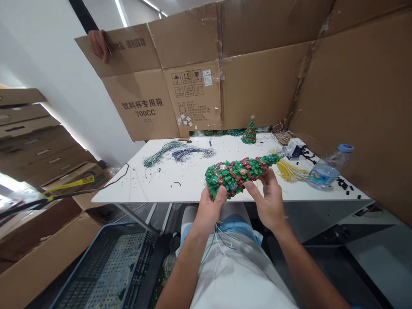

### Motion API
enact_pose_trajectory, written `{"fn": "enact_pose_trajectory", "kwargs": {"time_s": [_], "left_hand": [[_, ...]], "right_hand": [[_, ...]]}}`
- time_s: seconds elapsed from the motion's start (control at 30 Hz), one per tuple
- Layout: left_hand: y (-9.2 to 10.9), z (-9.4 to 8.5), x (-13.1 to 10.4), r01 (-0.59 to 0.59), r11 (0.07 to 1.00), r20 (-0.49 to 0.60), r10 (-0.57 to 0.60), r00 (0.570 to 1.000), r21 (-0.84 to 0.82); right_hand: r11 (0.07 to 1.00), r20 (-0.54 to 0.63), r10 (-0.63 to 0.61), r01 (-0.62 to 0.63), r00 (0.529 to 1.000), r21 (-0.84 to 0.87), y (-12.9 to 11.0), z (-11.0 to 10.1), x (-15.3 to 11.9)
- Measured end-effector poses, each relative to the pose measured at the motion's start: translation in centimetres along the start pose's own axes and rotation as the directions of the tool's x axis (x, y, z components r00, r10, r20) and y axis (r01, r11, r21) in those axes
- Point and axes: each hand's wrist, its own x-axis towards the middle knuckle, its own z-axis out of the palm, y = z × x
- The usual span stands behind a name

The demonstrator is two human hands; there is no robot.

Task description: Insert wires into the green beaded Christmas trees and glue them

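A beaded green Christmas tree ornament [240, 174] with red garland and small decorations lies on its side in the air above the table's front edge, its tip to the right. My left hand [210, 206] grips the wide base end, thumb on the near side. My right hand [267, 197] holds it from below nearer the tip, with the fingers partly hidden behind it. A second, smaller-looking Christmas tree [249, 132] with a pinkish star stands upright at the back of the white table [154, 189].
Green wires [164, 152], blue wires [189, 152] and yellow wires [291, 171] lie in bundles. A water bottle [325, 171] stands right, near a small box [295, 148]. Cardboard [264, 81] walls the back; another person's hand [99, 45] holds its left edge. A blue crate [103, 240] sits below left.
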Motion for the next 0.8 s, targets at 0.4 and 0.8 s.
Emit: {"fn": "enact_pose_trajectory", "kwargs": {"time_s": [0.4, 0.8], "left_hand": [[1.5, -1.4, 2.0, 0.012, 0.941, -0.008, -0.015, 1.0, -0.337], [1.4, -1.6, 2.1, 0.052, 0.934, 0.038, -0.041, 0.998, -0.352]], "right_hand": [[0.955, -0.009, 0.025, -0.026, 1.0, -0.294, 5.3, -4.5, 4.4], [0.709, -0.011, 0.202, -0.154, 0.979, -0.688, 15.0, -7.5, 5.3]]}}
